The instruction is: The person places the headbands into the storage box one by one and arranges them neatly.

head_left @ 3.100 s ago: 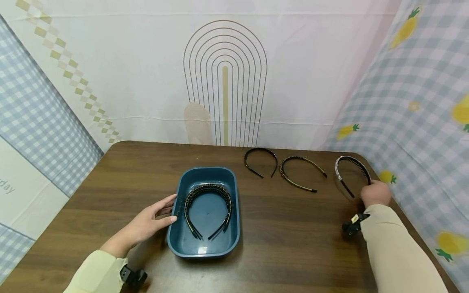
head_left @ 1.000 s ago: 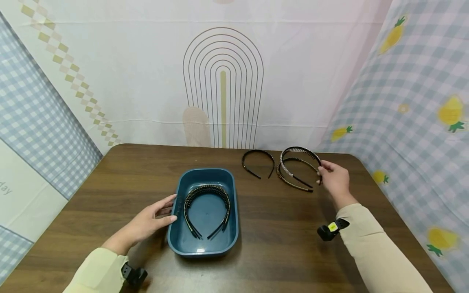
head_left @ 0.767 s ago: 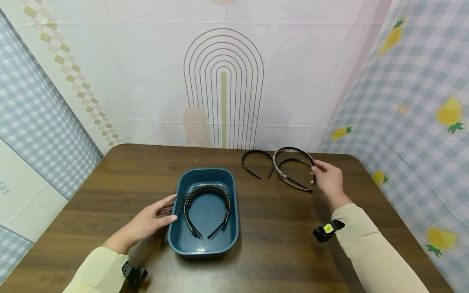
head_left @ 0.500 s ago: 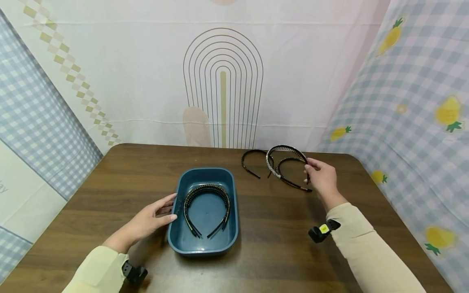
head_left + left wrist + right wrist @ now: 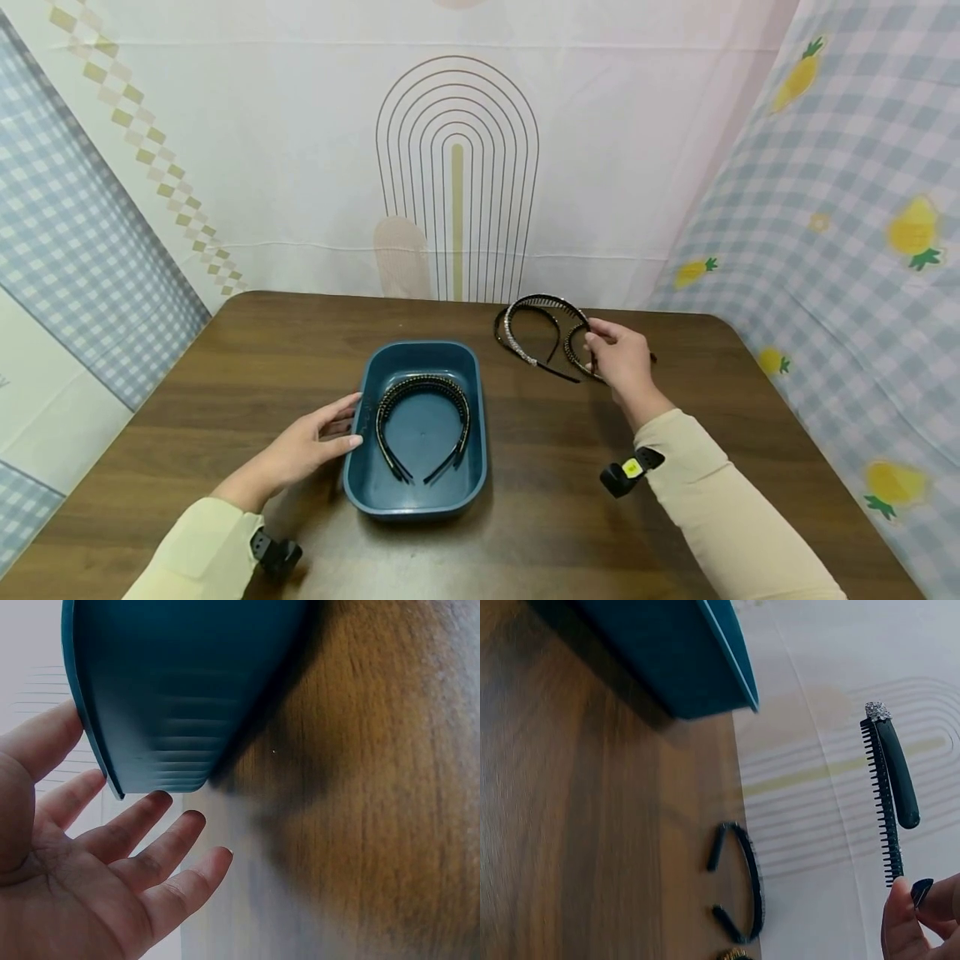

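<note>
My right hand pinches one end of a black headband with a silver glittery band and comb teeth. It is raised off the table, as the right wrist view shows. In the head view it overlaps a thin black headband on the table. A gold-beaded headband lies partly hidden behind my right hand. My left hand has its fingers spread, with fingertips at the left rim of a blue plastic basin. Inside the basin, several dark beaded headbands lie nested together.
The brown wooden table ends at a white printed cloth behind. A blue checked cloth with pineapple prints hangs along the right side, and another checked cloth hangs at the left.
My right hand has picked up the silver headband from the far right of the table and carried it left, past the gold-beaded one. My left hand stays at the basin's rim.
</note>
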### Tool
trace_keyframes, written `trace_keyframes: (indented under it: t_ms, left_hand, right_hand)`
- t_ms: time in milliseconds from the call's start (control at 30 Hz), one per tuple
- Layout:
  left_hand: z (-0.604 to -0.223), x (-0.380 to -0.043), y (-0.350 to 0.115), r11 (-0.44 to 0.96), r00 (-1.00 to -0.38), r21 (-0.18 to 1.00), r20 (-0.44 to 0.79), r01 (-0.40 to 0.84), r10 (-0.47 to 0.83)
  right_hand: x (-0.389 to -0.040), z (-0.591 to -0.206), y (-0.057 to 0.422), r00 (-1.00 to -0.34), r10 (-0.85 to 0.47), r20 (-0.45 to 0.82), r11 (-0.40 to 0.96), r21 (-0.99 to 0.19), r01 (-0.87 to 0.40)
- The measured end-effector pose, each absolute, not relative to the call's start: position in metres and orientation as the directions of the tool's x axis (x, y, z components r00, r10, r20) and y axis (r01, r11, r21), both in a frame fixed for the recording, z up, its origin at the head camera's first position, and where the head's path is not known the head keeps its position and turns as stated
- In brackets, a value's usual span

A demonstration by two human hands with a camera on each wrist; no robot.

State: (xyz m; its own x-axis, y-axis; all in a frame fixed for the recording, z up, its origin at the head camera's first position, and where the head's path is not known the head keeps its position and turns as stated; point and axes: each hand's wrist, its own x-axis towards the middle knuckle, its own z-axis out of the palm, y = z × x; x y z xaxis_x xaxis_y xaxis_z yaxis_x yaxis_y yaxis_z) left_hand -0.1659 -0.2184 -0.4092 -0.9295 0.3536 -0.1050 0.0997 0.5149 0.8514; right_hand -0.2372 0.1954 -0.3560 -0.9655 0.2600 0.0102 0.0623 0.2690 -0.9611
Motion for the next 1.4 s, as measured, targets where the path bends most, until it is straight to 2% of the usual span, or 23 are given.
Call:
trace_keyframes:
  t_ms: [533,700,1400]
  left_hand:
    - [-0.410,-0.165,-0.219,0.522,-0.927,0.847,-0.111,0.101,0.359]
    - [-0.409,-0.165,-0.219,0.521,-0.928,0.848,-0.107,0.102,0.356]
    - [-0.408,-0.168,-0.220,0.524,-0.926,0.842,-0.088,0.128,0.367]
  right_hand:
    - [-0.233,-0.365,0.142,-0.980,0.197,-0.029,0.258,-0.963,0.081]
    - [-0.232,-0.364,0.128,-0.985,0.172,-0.008,0.271,-0.961,0.055]
    - [-0.228,-0.361,0.079,-0.998,0.055,-0.025,0.418,-0.907,0.046]
